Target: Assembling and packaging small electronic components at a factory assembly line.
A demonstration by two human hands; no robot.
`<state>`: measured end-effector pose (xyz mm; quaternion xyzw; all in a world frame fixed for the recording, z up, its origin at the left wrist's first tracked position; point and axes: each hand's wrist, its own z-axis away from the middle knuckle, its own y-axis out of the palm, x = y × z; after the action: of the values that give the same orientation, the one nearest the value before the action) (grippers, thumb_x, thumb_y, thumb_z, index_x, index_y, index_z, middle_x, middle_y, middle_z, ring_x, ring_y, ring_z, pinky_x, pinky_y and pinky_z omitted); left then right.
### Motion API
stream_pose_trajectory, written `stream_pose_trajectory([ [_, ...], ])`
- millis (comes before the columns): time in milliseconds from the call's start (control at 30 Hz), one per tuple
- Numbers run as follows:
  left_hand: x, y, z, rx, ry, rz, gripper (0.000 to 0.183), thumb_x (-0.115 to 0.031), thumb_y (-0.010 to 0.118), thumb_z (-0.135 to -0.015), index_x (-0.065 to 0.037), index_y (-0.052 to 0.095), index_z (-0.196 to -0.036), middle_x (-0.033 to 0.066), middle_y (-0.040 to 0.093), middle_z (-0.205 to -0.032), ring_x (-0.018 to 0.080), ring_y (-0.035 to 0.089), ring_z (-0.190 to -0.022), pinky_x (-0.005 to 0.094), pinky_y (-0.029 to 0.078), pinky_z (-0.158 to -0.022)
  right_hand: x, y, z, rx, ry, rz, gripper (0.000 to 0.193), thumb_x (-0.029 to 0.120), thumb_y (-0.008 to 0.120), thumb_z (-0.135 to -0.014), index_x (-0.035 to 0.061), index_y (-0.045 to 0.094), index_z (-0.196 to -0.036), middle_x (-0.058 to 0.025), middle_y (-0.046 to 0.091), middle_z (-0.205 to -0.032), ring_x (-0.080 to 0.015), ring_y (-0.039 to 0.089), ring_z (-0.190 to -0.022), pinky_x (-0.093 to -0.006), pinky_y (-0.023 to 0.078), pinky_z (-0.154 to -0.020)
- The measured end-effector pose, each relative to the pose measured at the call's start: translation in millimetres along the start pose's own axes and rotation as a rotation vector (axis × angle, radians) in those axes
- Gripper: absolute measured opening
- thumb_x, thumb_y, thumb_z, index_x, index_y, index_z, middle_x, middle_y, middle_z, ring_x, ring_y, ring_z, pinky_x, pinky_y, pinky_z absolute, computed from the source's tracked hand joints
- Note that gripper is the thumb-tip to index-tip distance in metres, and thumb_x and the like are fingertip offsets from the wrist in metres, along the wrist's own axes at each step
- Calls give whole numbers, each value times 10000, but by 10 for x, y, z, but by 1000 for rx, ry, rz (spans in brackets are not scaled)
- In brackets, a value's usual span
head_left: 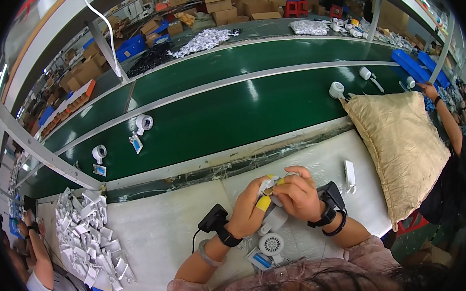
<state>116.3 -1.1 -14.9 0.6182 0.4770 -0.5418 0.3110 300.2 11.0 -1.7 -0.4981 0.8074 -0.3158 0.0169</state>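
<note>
My left hand [249,205] and my right hand [300,197] meet over the middle of the worktable, fingers closed around a small whitish part [269,185]. Most of that part is hidden by the fingers, so its exact kind does not show. Yellow covers sit on some of my fingertips. Just below the hands lies a white rounded housing [274,220], partly covered by them. Closer to me rests a small white fan [272,244] with a round grille, beside a flat white piece with a blue face [260,259].
White plastic parts [90,231] are heaped at the left. One white plastic piece [349,175] lies to the right, near a bulging tan sack [400,144]. Beyond the table edge, a green conveyor belt [215,119] carries several fans. Co-workers' arms [448,114] show at both sides.
</note>
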Motion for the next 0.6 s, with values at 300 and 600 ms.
stream_pose_trajectory([
  [300, 52, 27, 1, -39, 225, -179, 440, -151, 557, -911, 18, 431, -1297, 205, 562, -1162, 353, 592, -1027, 367, 469, -879, 15, -5, -4, -15, -8, -31, 234, 3, 742, -699, 84, 645, -896, -49, 598, -792, -215, 592, -699, -421, 464, -897],
  [600, 39, 61, 20, -63, 124, -196, 399, -90, 530, -901, 14, 455, -1279, 213, 568, -1166, 382, 588, -1033, 383, 473, -882, 30, -5, -7, -7, -7, -29, 225, 7, 743, -704, 78, 637, -889, -52, 600, -794, -222, 594, -718, -427, 467, -893],
])
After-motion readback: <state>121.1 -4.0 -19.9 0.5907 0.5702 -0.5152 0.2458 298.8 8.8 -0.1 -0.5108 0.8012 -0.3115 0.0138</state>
